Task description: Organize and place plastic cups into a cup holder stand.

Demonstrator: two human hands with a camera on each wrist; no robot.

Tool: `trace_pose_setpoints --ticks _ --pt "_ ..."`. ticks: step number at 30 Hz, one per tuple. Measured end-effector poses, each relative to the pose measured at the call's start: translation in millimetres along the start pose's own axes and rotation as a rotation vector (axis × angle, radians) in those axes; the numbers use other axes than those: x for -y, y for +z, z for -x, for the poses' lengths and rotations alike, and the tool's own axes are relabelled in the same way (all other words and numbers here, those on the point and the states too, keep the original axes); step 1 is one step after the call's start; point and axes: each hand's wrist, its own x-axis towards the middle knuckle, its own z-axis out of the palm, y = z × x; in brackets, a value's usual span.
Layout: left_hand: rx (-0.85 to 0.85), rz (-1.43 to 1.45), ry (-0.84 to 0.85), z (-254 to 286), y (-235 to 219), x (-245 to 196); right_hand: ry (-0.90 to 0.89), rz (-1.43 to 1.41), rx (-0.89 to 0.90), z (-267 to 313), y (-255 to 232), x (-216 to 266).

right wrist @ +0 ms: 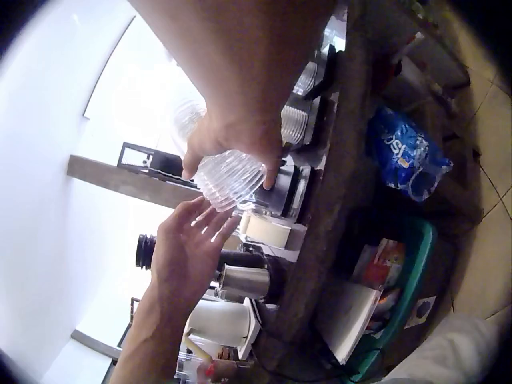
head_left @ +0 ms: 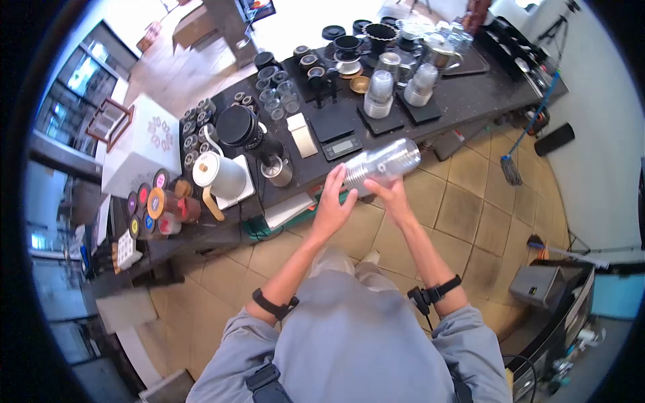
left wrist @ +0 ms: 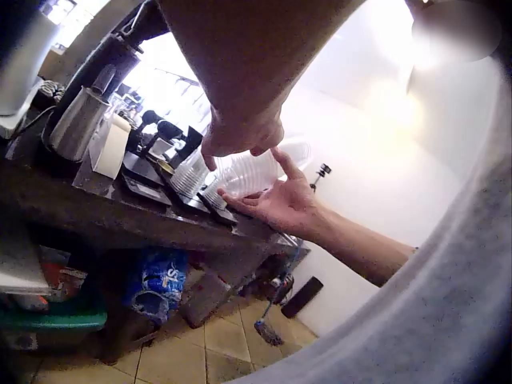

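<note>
A stack of clear plastic cups (head_left: 384,163) lies tilted sideways in the air in front of the body, just off the counter's front edge. My right hand (head_left: 392,195) holds it, thumb on one side and fingers round the other, as the right wrist view shows. My left hand (head_left: 334,203) is at the ribbed rim end, its fingers fairly straight and the fingertips right at the rims in the right wrist view. Two more stacks of clear cups (head_left: 379,95) (head_left: 421,85) stand upside down on black scales behind.
The dark counter (head_left: 474,101) holds a digital scale (head_left: 341,146), a box of paper filters (head_left: 302,136), a coffee grinder (head_left: 250,131), a steel cup (head_left: 277,173) and a white kettle (head_left: 218,176). Underneath are a green bin (right wrist: 420,264) and a blue bag (right wrist: 406,154).
</note>
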Motion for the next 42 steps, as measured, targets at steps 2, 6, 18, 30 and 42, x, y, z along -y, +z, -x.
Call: trace_pose_setpoints --ticks 2,6,18,30,42 --pt "-0.102 -0.051 -0.053 -23 4 5 0.008 0.086 0.092 -42 0 4" --pt "-0.176 -0.067 -0.150 -66 4 40 -0.049 0.193 0.135 -125 2 -8" --pt "-0.329 0.158 -0.371 -143 5 129 -0.006 0.480 0.258 -248 29 -46" --pt "-0.404 0.178 -0.423 -144 25 122 -0.066 0.675 0.317 -259 20 -63" --pt "0.101 0.477 -0.632 -134 31 72 0.052 0.682 -0.202 -124 -85 -25"
